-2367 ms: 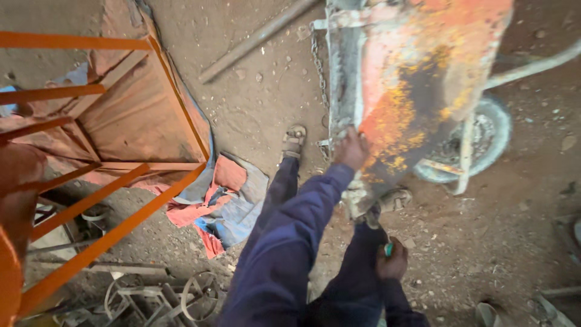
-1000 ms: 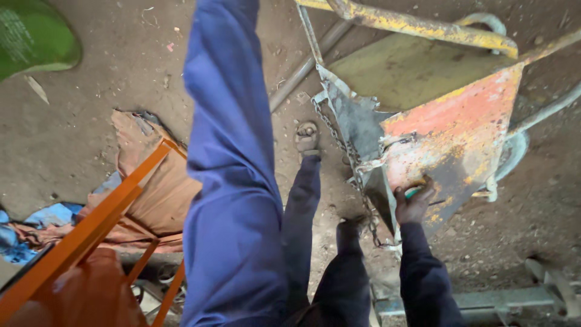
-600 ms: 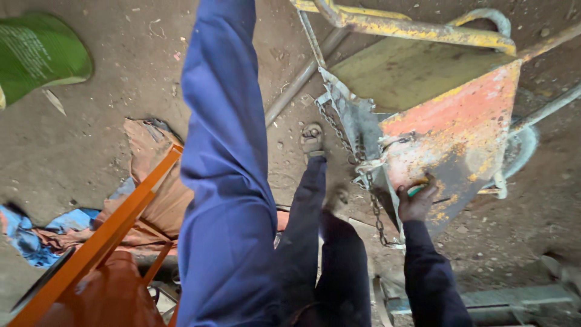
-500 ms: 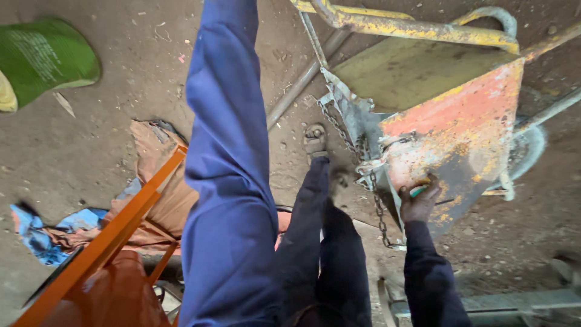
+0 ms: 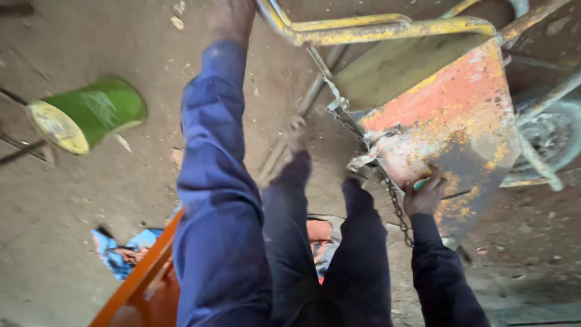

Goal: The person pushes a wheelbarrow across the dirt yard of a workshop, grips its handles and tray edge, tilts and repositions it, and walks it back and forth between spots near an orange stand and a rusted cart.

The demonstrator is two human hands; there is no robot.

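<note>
Both hands on the tipped orange hopper.

Our left hand (image 5: 230, 18) reaches up by the yellow tube frame (image 5: 375, 27); we cannot tell if it grips. Right hand (image 5: 425, 194) is closed around a small green object (image 5: 419, 183), pressed against the hopper's rusty orange panel (image 5: 451, 121) just beside a hanging chain (image 5: 396, 206). Green can (image 5: 91, 114) lies well apart on the dirt floor.

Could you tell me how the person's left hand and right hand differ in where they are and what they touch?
The left hand reaches high up to the yellow bar; the right hand sits low against the orange, rusty tray. The left arm is stretched out; the right is bent close to the body. The right hand seems to hold a small green thing; the left shows none. Both sleeves are dark blue.
</note>
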